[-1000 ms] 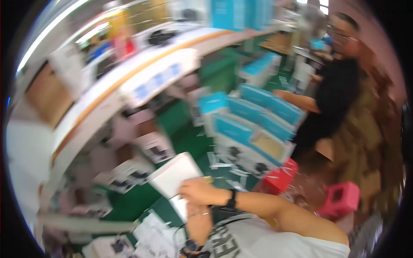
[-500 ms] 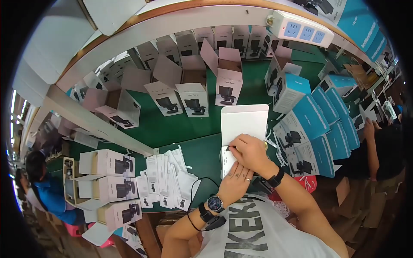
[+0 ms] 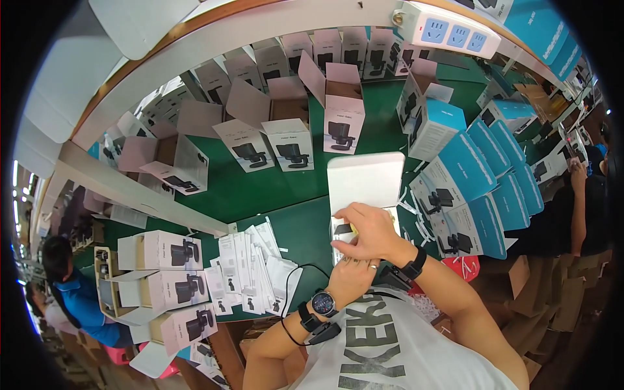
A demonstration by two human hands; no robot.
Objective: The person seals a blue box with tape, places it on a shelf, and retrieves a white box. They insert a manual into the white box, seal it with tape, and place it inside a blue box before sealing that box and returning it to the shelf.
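Observation:
An open white product box point(image 3: 364, 179) lies on the green table point(image 3: 260, 188) right in front of me, its lid flap standing up. My right hand point(image 3: 367, 229) rests over the box's open mouth, fingers curled on something small inside that I cannot make out. My left hand point(image 3: 351, 276), with a ring and a wristwatch, sits just below it and holds the box's near edge. Both wrists wear dark bands.
Rows of open white boxes point(image 3: 286, 123) stand at the back. Blue-and-white closed boxes point(image 3: 481, 182) line the right. A fanned pile of leaflets point(image 3: 250, 266) lies to the left, with stacked boxes point(image 3: 166, 286) beyond. Other people work at far left point(image 3: 71, 292) and right point(image 3: 585, 195). A power strip point(image 3: 448, 29) hangs above.
The view swung from the right side of the bench onto the box before me. Since half a second ago my hands stayed on the box, the right one pressing lower into its opening.

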